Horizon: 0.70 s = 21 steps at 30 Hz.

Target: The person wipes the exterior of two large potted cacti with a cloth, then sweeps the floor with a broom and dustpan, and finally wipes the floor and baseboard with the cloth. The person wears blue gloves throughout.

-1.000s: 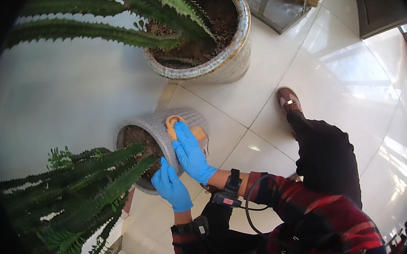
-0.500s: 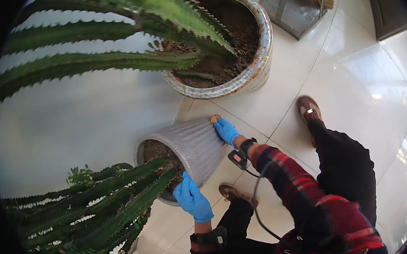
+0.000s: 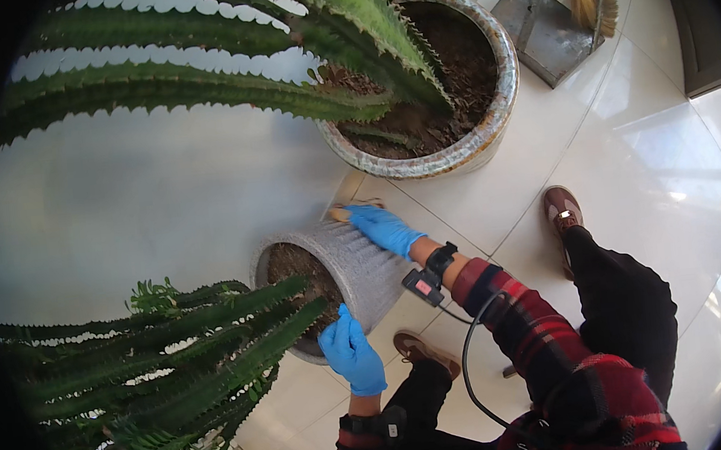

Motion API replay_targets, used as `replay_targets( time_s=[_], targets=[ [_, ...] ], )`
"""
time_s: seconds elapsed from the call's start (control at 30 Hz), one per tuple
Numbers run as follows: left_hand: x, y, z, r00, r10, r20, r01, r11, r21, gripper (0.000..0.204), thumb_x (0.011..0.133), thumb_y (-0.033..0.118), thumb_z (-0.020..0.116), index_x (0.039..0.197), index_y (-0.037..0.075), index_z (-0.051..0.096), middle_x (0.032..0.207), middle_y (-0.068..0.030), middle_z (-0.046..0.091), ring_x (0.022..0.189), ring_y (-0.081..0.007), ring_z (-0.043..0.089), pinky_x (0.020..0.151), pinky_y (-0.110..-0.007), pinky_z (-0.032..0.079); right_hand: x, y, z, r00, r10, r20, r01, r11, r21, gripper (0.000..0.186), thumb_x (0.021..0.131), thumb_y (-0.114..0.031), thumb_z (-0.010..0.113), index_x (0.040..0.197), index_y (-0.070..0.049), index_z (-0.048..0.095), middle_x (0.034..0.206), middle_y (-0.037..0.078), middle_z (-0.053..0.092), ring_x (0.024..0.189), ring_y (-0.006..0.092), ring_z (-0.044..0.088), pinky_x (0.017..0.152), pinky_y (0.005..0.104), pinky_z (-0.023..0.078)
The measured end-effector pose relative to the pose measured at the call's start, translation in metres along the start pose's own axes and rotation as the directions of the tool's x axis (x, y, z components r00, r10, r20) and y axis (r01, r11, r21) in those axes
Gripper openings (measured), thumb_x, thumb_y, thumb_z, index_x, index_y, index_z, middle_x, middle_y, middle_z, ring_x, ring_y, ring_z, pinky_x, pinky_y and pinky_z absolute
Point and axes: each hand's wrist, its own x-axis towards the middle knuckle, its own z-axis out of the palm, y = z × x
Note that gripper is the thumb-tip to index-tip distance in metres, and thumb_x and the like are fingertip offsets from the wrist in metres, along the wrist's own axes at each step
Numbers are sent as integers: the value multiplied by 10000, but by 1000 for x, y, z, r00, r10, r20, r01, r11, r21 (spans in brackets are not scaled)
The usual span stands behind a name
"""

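A tall grey ribbed plant pot [image 3: 374,277] stands close before me, with dark soil and a cactus [image 3: 215,332] leaning out to the left. My left hand [image 3: 352,358], in a blue glove, has its fingers closed on the pot's near rim. Against the pot's far side lies my right hand [image 3: 385,230], also blue-gloved, fingers pressed round a tan cloth [image 3: 340,214]. Part of that cloth is hidden beneath the hand, so its full shape does not show.
Beyond stands a larger glazed pot [image 3: 501,114] with a big spiny cactus [image 3: 194,85] reaching left. A metal dustpan [image 3: 546,46] and a straw broom [image 3: 603,7] are at the far right on the tiled floor [image 3: 624,202]. A cable [image 3: 468,378] hangs by my right arm.
My right hand has slid with the cloth along the pot's far side toward its rim. My left hand keeps its hold on the rim. The whole view has shifted slightly.
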Motion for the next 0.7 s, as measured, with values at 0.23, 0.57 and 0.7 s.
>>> replay_targets(
  time_s=[0.23,0.57,0.7],
  targets=[
    [0,1,0,1000,19,-4,-19,997,-74,345,963,102,583,1298,38,628,999,-75,548,927,-197,502,817,-305,436,-2,105,-22,807,563,-177,-580,813,-60,556,990,-467,432,1321,-42,566,1195,182,659,1082,305,620,966,380,446],
    [2,1,-1,997,70,-16,-70,996,54,345,931,117,625,1271,64,655,975,-92,586,898,-249,527,786,-352,451,13,-27,-21,848,511,138,-497,859,-125,558,986,-490,487,1407,-127,535,1266,80,627,1034,148,585,921,286,465],
    [4,2,-1,999,40,-6,-39,997,66,343,913,107,636,1253,76,669,956,-99,593,870,-262,535,764,-363,453,49,-81,6,893,52,448,-141,976,168,546,996,-449,497,1438,-129,501,1334,36,582,1117,123,538,990,275,416]
  ],
)
